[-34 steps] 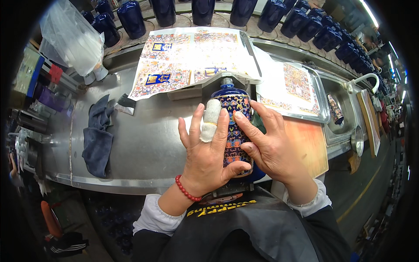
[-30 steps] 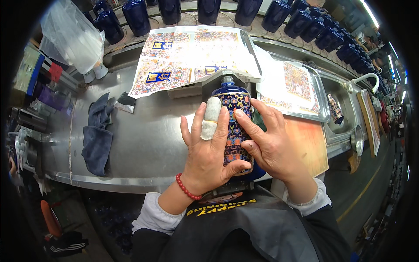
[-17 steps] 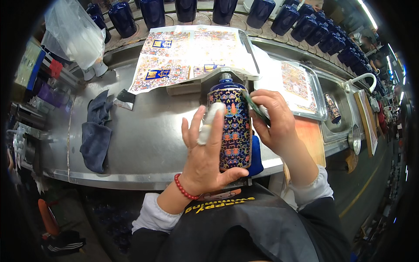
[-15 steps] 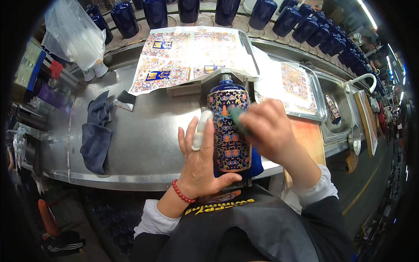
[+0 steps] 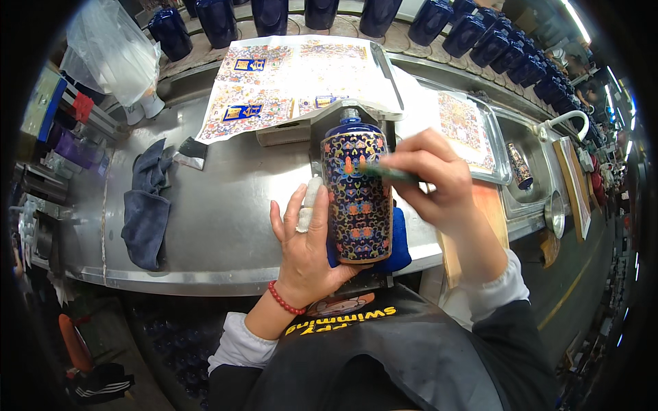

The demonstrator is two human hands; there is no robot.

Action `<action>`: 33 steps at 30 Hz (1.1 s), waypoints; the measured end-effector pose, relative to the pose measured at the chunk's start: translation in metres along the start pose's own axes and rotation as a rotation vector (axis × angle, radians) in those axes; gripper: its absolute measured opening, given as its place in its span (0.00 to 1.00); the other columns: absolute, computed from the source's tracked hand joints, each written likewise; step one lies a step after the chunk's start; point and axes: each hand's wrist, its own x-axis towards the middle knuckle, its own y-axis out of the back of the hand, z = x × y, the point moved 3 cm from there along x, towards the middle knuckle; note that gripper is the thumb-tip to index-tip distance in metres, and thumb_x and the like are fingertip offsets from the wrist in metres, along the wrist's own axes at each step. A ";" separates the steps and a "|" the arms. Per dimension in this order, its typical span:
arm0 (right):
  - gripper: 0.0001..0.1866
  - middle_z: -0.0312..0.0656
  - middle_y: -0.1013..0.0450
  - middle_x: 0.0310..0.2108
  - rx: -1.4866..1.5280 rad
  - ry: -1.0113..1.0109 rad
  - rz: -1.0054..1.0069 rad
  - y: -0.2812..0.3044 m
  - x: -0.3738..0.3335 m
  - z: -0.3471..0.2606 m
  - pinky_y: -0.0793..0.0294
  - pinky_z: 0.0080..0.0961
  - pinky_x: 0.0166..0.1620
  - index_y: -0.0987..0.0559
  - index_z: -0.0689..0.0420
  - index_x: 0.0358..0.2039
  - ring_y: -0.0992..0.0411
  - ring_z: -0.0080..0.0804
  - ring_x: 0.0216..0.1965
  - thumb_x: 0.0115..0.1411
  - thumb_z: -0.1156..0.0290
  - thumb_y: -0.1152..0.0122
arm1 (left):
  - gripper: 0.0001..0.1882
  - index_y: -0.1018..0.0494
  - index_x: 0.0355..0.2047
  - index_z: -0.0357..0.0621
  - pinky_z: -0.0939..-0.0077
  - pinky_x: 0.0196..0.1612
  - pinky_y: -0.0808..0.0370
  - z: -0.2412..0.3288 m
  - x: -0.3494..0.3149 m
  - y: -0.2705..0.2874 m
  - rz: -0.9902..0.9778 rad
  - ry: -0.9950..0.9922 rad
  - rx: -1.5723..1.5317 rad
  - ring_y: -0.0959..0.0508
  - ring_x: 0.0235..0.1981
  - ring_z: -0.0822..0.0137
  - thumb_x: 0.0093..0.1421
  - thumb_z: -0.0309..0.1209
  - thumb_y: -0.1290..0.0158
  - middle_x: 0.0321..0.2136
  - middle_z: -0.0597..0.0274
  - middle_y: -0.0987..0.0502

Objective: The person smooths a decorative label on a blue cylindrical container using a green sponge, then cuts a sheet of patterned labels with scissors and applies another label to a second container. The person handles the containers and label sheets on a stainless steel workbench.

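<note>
A dark blue bottle covered in a colourful floral pattern lies tilted in front of me, its neck pointing away. My left hand steadies its left side and base, with the thumb tucked by the bottom end and the other fingers stretched along the side. A white covering wraps one of those fingers. In my right hand is a thin, dark green scraper, its edge against the upper part of the patterned face. Part of the scraper is hidden by my fingers. Blue cloth shows beneath the bottle.
Printed pattern sheets lie just beyond the bottle. A clear tray holds more sheets at right, beside a sink containing a patterned bottle. A grey-blue cloth lies left. Plain blue bottles line the back.
My right hand has shifted slightly up and right, and the scraper now lies nearly level across the pattern. My left thumb has moved in against the base. The back bottles have shifted along.
</note>
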 end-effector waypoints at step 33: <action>0.07 0.43 0.25 0.28 0.235 -0.291 0.148 0.012 -0.065 0.034 0.30 0.25 0.32 0.20 0.63 0.33 0.27 0.31 0.28 0.53 0.79 0.33 | 0.43 0.25 0.56 0.53 0.41 0.70 0.68 0.030 0.061 0.032 0.009 -0.442 0.470 0.35 0.56 0.63 0.62 0.71 0.70 0.47 0.72 0.21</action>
